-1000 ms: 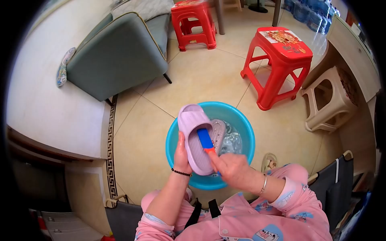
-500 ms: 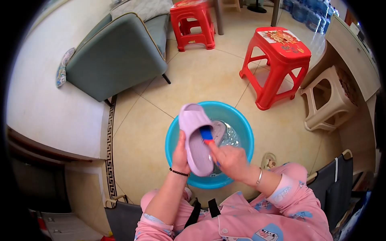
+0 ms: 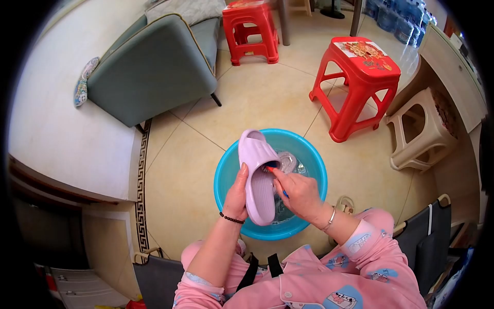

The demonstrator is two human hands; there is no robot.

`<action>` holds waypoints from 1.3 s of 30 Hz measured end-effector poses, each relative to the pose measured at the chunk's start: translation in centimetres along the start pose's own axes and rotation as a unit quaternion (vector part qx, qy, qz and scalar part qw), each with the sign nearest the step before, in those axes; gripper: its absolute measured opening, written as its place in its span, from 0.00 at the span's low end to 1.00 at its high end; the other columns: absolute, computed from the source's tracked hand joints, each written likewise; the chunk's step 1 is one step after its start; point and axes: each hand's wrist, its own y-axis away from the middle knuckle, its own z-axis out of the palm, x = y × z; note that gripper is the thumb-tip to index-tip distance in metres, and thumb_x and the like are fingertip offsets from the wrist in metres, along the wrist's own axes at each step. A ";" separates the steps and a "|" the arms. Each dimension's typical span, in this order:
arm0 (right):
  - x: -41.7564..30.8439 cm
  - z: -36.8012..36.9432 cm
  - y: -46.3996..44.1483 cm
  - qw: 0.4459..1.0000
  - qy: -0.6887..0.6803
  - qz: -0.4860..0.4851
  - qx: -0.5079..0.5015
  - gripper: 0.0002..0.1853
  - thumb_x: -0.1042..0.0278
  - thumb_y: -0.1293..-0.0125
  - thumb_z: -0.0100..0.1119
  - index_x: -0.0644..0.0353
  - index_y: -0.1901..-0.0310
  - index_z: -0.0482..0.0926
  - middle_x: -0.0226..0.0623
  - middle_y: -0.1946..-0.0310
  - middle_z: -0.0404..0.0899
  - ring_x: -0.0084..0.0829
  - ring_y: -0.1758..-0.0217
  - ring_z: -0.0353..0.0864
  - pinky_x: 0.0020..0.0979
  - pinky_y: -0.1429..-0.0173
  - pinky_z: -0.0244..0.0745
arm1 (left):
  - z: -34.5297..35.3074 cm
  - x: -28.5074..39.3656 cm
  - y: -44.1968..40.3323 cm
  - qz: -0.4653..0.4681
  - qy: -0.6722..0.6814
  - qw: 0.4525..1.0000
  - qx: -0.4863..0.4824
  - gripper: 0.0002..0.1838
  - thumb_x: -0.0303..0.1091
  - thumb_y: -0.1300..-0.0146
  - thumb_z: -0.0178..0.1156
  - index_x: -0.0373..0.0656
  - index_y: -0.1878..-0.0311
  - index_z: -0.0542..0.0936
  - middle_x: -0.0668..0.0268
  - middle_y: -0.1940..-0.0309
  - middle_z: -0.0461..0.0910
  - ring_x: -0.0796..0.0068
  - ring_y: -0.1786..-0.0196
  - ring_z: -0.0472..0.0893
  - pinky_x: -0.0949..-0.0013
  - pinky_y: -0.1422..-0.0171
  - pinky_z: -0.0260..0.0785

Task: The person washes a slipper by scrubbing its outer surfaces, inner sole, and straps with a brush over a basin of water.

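Observation:
A lilac slipper (image 3: pixel 261 198) is tilted over a blue basin (image 3: pixel 321 193), its heel end toward me. My left hand (image 3: pixel 237 198) grips it by the left edge, thumb on the side of the strap. In my right hand (image 3: pixel 301 194) is a scrubbing brush (image 3: pixel 269 169) with red and blue parts; its head reaches in under the slipper's strap and is mostly hidden there. Behind the held slipper, a second slipper (image 3: pixel 287 161) lies in the basin in water with some suds.
A red stool (image 3: pixel 355 92) stands beyond the basin to the right, another red stool (image 3: pixel 250 33) farther back. A grey-green armchair (image 3: pixel 154 72) is at the left, a beige stool (image 3: pixel 423 131) at the right under a desk. Water bottles (image 3: pixel 396 20) stand at the back.
The brush head has gone deeper under the slipper's strap, so less of its blue part shows. The slipper and my left hand have shifted slightly right in view.

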 end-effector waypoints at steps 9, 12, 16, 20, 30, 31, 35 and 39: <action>-1.7 -0.5 1.7 0.998 0.004 -0.026 -0.055 0.21 0.73 0.43 0.62 0.61 0.46 0.76 0.34 0.80 0.74 0.31 0.79 0.76 0.35 0.78 0.69 | -2.1 0.4 -0.6 0.000 0.082 0.997 -0.001 0.29 0.55 0.28 0.44 0.42 0.35 0.67 0.59 0.42 0.74 0.65 0.42 0.75 0.61 0.37 0.69; 0.1 -0.2 0.4 0.999 0.034 -0.001 -0.026 0.22 0.73 0.44 0.63 0.61 0.46 0.75 0.34 0.79 0.74 0.31 0.78 0.76 0.35 0.77 0.70 | -1.0 0.0 -0.5 -0.025 0.064 0.997 -0.015 0.29 0.54 0.28 0.45 0.42 0.35 0.67 0.60 0.42 0.75 0.65 0.42 0.75 0.61 0.37 0.69; -1.8 -1.3 0.9 0.999 -0.007 -0.015 -0.030 0.25 0.74 0.47 0.64 0.63 0.44 0.75 0.33 0.82 0.73 0.31 0.81 0.75 0.35 0.79 0.68 | -1.6 0.5 -0.7 -0.017 0.081 0.996 -0.017 0.29 0.55 0.28 0.44 0.43 0.34 0.67 0.60 0.42 0.74 0.64 0.43 0.76 0.61 0.38 0.70; -3.0 -1.2 2.4 0.998 0.018 -0.054 -0.037 0.27 0.74 0.48 0.64 0.64 0.44 0.75 0.31 0.85 0.68 0.30 0.84 0.71 0.34 0.82 0.65 | -2.2 0.5 -0.6 -0.008 0.087 0.996 -0.015 0.30 0.56 0.28 0.44 0.43 0.34 0.66 0.60 0.42 0.74 0.63 0.43 0.76 0.60 0.38 0.70; -3.5 -1.7 2.2 0.998 -0.015 -0.035 -0.044 0.23 0.73 0.47 0.63 0.65 0.46 0.75 0.31 0.84 0.69 0.30 0.82 0.72 0.34 0.79 0.67 | -2.9 0.5 -0.8 -0.032 0.114 0.993 -0.027 0.28 0.54 0.27 0.43 0.42 0.34 0.66 0.59 0.42 0.74 0.64 0.43 0.76 0.61 0.38 0.70; -3.9 -1.9 2.4 0.997 0.006 -0.052 -0.058 0.23 0.71 0.45 0.62 0.67 0.46 0.75 0.32 0.83 0.70 0.29 0.81 0.73 0.32 0.78 0.68 | -2.9 0.4 -0.8 -0.032 0.115 0.993 -0.024 0.28 0.54 0.27 0.43 0.42 0.34 0.66 0.59 0.42 0.74 0.64 0.43 0.76 0.61 0.38 0.70; -1.7 -0.8 1.4 0.998 0.054 -0.040 -0.021 0.21 0.69 0.43 0.62 0.68 0.48 0.75 0.33 0.82 0.71 0.30 0.81 0.74 0.31 0.78 0.69 | -1.4 -0.1 -0.3 -0.033 0.110 0.992 -0.044 0.28 0.53 0.27 0.43 0.43 0.34 0.67 0.60 0.42 0.74 0.65 0.43 0.76 0.61 0.38 0.70; 0.3 -0.5 -0.2 0.997 0.073 -0.005 0.006 0.19 0.69 0.44 0.62 0.66 0.51 0.76 0.34 0.81 0.72 0.31 0.79 0.77 0.32 0.78 0.70 | -1.2 -1.9 -0.3 -0.058 0.099 0.993 -0.027 0.28 0.54 0.27 0.44 0.43 0.35 0.67 0.60 0.43 0.75 0.65 0.43 0.76 0.61 0.37 0.70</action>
